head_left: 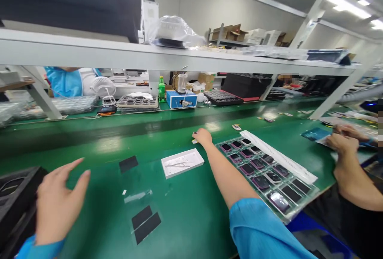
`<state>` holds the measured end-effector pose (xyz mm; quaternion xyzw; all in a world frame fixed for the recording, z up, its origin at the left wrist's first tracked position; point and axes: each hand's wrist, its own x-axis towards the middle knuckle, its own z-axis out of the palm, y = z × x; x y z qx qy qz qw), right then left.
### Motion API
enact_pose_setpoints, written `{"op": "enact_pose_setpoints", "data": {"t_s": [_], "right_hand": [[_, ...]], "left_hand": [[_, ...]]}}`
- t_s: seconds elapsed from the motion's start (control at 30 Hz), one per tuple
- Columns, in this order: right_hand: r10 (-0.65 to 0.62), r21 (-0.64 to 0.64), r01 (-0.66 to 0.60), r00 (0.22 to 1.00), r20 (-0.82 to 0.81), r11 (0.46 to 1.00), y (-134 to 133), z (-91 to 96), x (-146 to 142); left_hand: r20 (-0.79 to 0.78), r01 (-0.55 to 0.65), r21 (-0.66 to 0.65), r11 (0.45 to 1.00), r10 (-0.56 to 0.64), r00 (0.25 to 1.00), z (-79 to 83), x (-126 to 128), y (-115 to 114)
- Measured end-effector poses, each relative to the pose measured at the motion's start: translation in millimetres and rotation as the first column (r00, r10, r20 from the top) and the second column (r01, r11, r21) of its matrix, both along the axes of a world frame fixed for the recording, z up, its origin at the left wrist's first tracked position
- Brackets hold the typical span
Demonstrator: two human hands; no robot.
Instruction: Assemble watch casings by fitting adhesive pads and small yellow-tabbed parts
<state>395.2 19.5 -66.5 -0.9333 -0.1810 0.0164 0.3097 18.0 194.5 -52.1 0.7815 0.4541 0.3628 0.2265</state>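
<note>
My right hand [202,136] is stretched far forward over the green bench, its fingers curled down onto a small white piece [194,141] at the edge of the dark conveyor strip. My left hand [58,203] hovers open with fingers spread at the near left, beside a black foam tray [16,195]. Between my arms lie a shallow white tray [182,162] holding tweezers, a few black rectangular pads [146,222] and a scrap of clear film [136,196]. To the right of my right forearm sits a clear tray [311,192] of dark screen-like parts.
A co-worker's two hands [342,139] work at the right over a blue card. Another person in blue stands behind the far side. A blue device [181,99], green bottle [161,89], small fan [102,87] and parts trays line the far side under a white shelf.
</note>
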Motion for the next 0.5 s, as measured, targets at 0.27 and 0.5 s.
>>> {"op": "enact_pose_setpoints", "data": {"t_s": [0.27, 0.5], "right_hand": [[0.488, 0.421, -0.541, 0.840, 0.235, 0.728, 2.2, 6.8, -135.9], [0.677, 0.403, -0.782, 0.618, 0.400, 0.476, -17.5, -20.6, -223.2]], "left_hand": [[0.561, 0.670, -0.415, 0.616, -0.406, 0.721, -19.7, 48.6, -80.1], [0.798, 0.839, -0.490, 0.236, -0.265, 0.541, -44.6, 41.3, -81.1]]}}
